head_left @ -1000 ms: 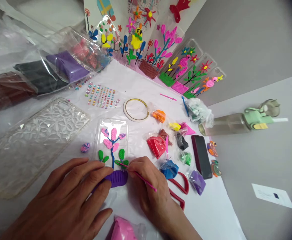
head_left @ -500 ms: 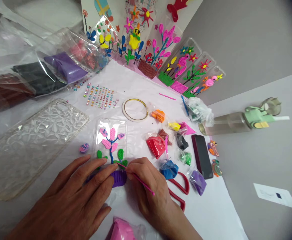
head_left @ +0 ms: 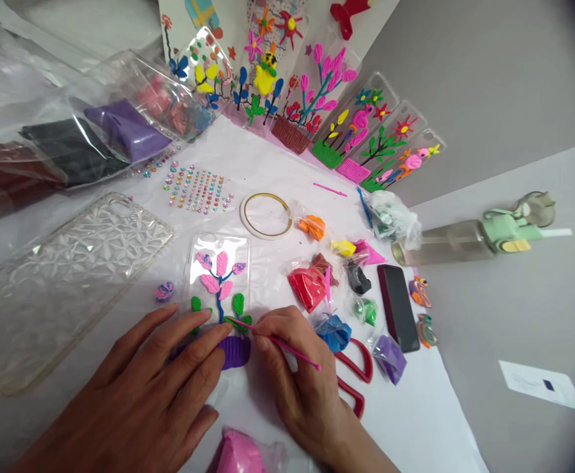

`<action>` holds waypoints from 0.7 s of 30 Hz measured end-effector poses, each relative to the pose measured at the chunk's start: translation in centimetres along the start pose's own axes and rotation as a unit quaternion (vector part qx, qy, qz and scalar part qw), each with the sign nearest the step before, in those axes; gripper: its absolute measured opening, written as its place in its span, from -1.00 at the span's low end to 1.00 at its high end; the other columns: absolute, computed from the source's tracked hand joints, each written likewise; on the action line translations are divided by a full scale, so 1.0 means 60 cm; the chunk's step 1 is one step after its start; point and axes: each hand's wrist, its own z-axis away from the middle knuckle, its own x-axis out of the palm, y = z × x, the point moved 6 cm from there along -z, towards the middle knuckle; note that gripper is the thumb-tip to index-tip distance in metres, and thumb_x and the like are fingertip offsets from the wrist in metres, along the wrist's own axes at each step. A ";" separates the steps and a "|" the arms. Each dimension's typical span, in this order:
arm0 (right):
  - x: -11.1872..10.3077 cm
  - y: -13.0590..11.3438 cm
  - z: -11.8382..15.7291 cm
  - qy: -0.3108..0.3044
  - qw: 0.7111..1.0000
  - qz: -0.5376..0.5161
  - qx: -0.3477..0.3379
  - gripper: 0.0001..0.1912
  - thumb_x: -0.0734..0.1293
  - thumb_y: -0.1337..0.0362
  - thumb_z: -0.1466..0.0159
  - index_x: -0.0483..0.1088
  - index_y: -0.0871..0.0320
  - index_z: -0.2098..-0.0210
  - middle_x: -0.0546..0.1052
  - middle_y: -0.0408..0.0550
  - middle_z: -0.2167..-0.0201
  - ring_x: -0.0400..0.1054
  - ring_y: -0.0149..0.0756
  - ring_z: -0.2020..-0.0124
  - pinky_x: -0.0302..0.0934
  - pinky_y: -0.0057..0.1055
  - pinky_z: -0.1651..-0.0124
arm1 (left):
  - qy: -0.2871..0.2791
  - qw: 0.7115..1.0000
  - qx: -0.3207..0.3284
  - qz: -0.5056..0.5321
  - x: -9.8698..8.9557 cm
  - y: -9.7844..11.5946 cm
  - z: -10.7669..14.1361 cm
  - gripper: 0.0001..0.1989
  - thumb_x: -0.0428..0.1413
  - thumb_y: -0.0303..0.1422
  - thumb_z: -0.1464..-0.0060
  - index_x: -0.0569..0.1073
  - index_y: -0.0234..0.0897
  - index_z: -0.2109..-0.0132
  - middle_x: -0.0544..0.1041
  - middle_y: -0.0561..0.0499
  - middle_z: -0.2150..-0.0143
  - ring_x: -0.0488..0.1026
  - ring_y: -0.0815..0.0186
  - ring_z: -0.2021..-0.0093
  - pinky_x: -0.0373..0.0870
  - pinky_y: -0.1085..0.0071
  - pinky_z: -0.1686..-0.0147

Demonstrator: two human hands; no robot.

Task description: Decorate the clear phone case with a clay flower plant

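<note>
A clear phone case point(head_left: 241, 259) lies on the white table, decorated with a blue stem, pink leaves point(head_left: 222, 263), green leaves point(head_left: 239, 304) and a purple pot point(head_left: 236, 353). My left hand point(head_left: 154, 381) rests palm down over its lower left part, fingers spread, holding nothing. Pinched in my right hand point(head_left: 297, 374) is a thin pink tool point(head_left: 295, 352), its tip at the green leaves right of the stem. A marbled pink and blue lump point(head_left: 164, 291) sits left of the case.
A large patterned case point(head_left: 95, 256) lies at left, below bags of clay point(head_left: 127, 131). To the right are a tape ring point(head_left: 266, 215), a red clay packet point(head_left: 307, 287), red scissors point(head_left: 361, 358), a phone point(head_left: 398, 309) and a bottle point(head_left: 452, 241). Decorated cases stand behind.
The back end of the pink tool has swung right and slightly up, with my right hand shifting slightly rightward. My left hand has stayed in place.
</note>
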 end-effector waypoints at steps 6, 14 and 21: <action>-0.006 0.002 0.001 0.032 0.999 -0.022 -0.001 -0.75 0.26 0.50 -0.50 0.39 0.07 -0.06 0.57 -0.05 0.15 0.47 -0.29 0.18 0.44 -0.36 0.11 | -0.002 1.000 -0.008 0.008 0.002 0.000 0.004 -0.69 0.09 -0.18 -0.44 0.55 -0.27 -0.12 0.65 -0.14 -0.21 0.40 0.00 -0.34 -0.03 0.06 -0.56; 0.004 -0.008 0.004 0.008 0.999 0.036 -0.027 -0.81 0.24 0.47 -0.53 0.38 0.11 -0.05 0.58 0.01 0.15 0.51 -0.29 0.16 0.49 -0.38 0.08 | 0.000 1.000 0.000 0.001 0.002 0.002 0.012 -0.65 0.10 -0.18 -0.44 0.53 -0.25 -0.21 0.63 -0.11 -0.24 0.40 -0.03 -0.36 0.01 0.01 -0.56; 0.011 -0.011 0.000 -0.004 0.996 0.072 -0.050 -0.83 0.22 0.47 -0.55 0.36 0.13 -0.04 0.59 0.01 0.17 0.51 -0.30 0.18 0.48 -0.43 0.10 | 0.022 1.000 -0.007 0.007 -0.006 0.002 0.004 -0.71 0.08 -0.17 -0.44 0.56 -0.19 -0.12 0.67 -0.07 -0.13 0.47 0.05 -0.27 0.04 0.08 -0.56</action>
